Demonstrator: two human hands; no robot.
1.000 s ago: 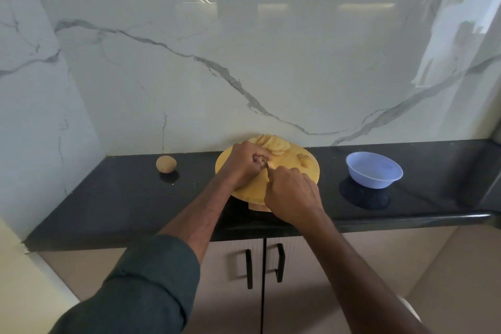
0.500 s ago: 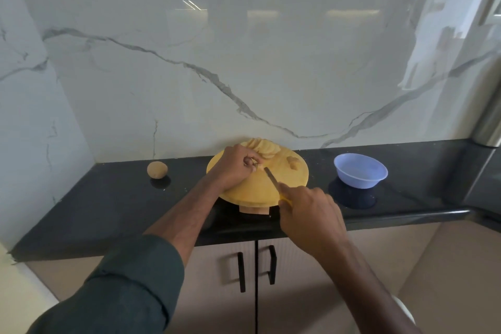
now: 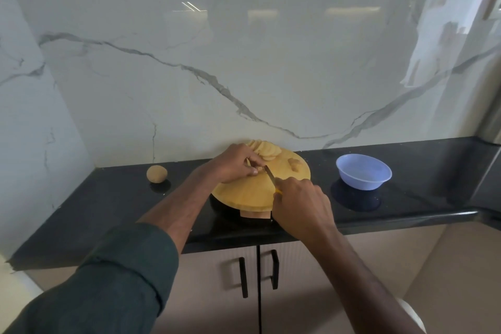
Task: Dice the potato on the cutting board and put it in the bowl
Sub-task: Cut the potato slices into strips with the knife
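A round wooden cutting board (image 3: 252,192) lies on the black counter. Several potato slices (image 3: 264,150) are fanned out at its far edge, and a small potato end piece (image 3: 295,164) lies at its right. My left hand (image 3: 235,163) curls over a potato piece on the board, most of it hidden under the fingers. My right hand (image 3: 301,205) grips a yellow-handled knife (image 3: 269,175), its blade pointing at my left fingertips. A light blue bowl (image 3: 363,172) stands to the right of the board; I see nothing inside it.
A whole unpeeled potato (image 3: 156,173) sits on the black counter (image 3: 108,203) to the left of the board. A marble wall rises right behind the board. Cabinet doors with black handles (image 3: 259,272) are below the counter edge.
My right hand has pulled back toward me from over the board's middle to its near edge, exposing the knife blade. My left hand stays on the potato piece.
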